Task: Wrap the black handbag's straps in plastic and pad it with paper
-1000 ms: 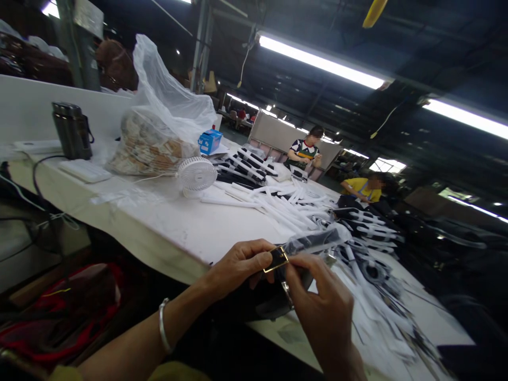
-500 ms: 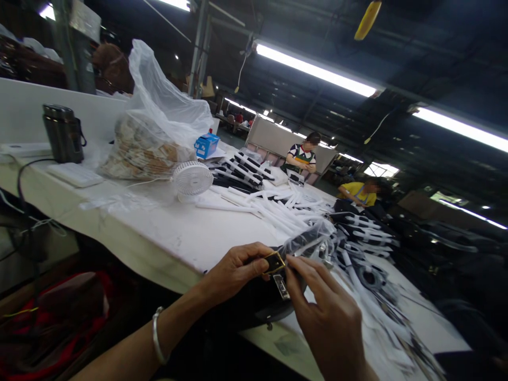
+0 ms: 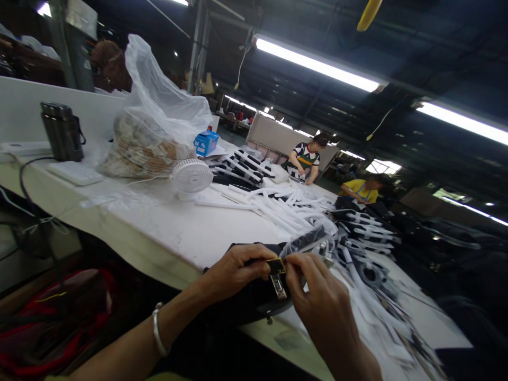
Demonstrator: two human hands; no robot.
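My left hand (image 3: 232, 272) and my right hand (image 3: 321, 307) meet at the near edge of the white table (image 3: 190, 227). Together they pinch a small gold-framed buckle (image 3: 277, 266), the left from its left side, the right from its right. A silver metal tab (image 3: 278, 286) hangs just below the buckle. A black bag (image 3: 254, 301) lies under both hands at the table edge. A clear plastic sleeve (image 3: 309, 241) with a dark strap in it lies just beyond my fingers.
White and black straps (image 3: 293, 203) lie in heaps across the table. A small white fan (image 3: 191, 179), a stuffed plastic bag (image 3: 153, 140), a blue box (image 3: 205, 142) and a dark flask (image 3: 61, 132) stand at the left. Two people (image 3: 307, 159) work at the far end.
The buckle has turned from face-up to nearly edge-on between my fingers. The silver tab now hangs free below it. Both hands sit slightly lower over the black bag.
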